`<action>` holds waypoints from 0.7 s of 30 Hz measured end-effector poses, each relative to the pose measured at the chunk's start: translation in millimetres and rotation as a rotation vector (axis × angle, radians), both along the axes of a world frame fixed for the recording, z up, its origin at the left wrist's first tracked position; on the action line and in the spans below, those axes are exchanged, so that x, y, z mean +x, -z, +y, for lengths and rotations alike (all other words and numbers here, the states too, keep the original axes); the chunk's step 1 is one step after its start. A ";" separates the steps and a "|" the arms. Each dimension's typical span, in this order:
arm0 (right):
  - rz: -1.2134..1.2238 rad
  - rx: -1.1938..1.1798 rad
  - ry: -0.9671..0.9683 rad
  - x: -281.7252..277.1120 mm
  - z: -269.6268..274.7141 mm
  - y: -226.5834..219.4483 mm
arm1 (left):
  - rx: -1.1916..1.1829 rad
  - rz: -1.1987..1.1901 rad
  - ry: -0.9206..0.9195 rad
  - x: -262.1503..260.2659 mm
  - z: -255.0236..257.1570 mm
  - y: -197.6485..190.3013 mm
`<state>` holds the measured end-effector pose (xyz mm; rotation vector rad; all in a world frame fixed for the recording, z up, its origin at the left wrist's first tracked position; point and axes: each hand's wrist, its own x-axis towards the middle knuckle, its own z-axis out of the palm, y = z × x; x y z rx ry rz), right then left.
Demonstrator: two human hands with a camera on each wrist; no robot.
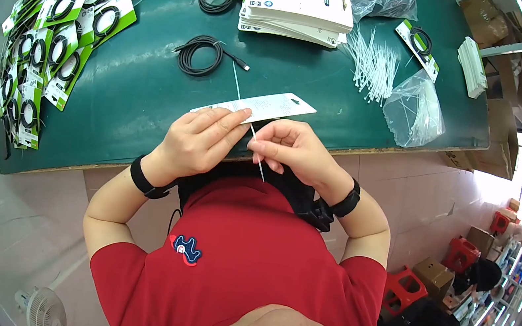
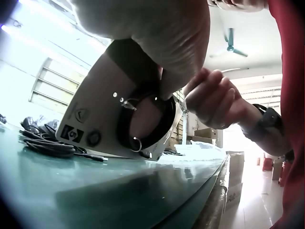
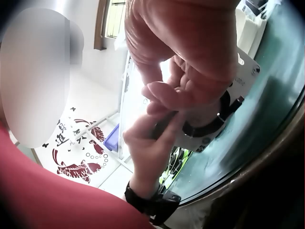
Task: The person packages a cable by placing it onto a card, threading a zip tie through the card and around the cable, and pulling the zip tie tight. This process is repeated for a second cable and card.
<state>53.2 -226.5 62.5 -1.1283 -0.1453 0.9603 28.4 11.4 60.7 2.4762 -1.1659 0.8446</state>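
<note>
Near the table's front edge, my left hand [image 1: 204,140] grips a white printed card [image 1: 286,105], its fingers lying over the card's near part. A black cable coil [image 2: 125,130] sits against the card's underside, with cable ties [image 2: 137,144] looped around it through holes. Just to the right, my right hand [image 1: 299,152] pinches a thin white cable tie [image 1: 262,171] between thumb and fingertips, its end pointing down toward the red shirt. Beyond the card, another thin tie [image 1: 236,78] sticks out next to a loose black cable coil [image 1: 200,56].
Finished-looking cards with black coils [image 1: 63,7] are heaped at the left. A stack of cards [image 1: 296,8] stands at the back, beside loose white ties [image 1: 373,65] and a clear plastic bag [image 1: 417,111]. One carded cable [image 1: 417,46] lies at the right.
</note>
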 end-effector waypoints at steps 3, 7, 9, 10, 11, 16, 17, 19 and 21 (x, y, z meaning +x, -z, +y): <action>-0.142 -0.039 -0.067 -2.2 -0.6 -6.8 | -0.042 0.039 -0.027 2.9 0.6 -0.4; -0.339 -0.062 -0.077 -2.5 -3.6 -8.8 | -0.208 0.219 0.005 5.1 -3.7 0.4; -0.397 -0.064 -0.069 -0.6 -5.6 -9.1 | -0.275 0.323 -0.002 5.9 -3.9 -0.1; -0.514 -0.069 -0.043 4.6 -7.0 -10.1 | -0.341 0.424 -0.008 6.6 -3.9 -0.9; -0.633 -0.074 -0.018 10.4 -8.2 -11.6 | -0.406 0.525 -0.015 7.1 -3.9 -1.6; -0.545 -0.173 0.078 18.3 -5.3 -17.9 | -0.693 1.103 -0.082 9.9 -5.5 -4.1; -0.542 -0.174 0.074 18.4 -4.1 -16.9 | -0.748 1.263 -0.107 11.5 -5.6 -4.6; -0.477 -0.256 0.088 18.7 -1.1 -14.6 | -0.856 1.582 -0.156 14.3 -6.6 -4.0; -0.438 -0.301 0.088 18.4 -1.2 -9.9 | -0.907 1.638 -0.164 13.2 -8.5 -0.3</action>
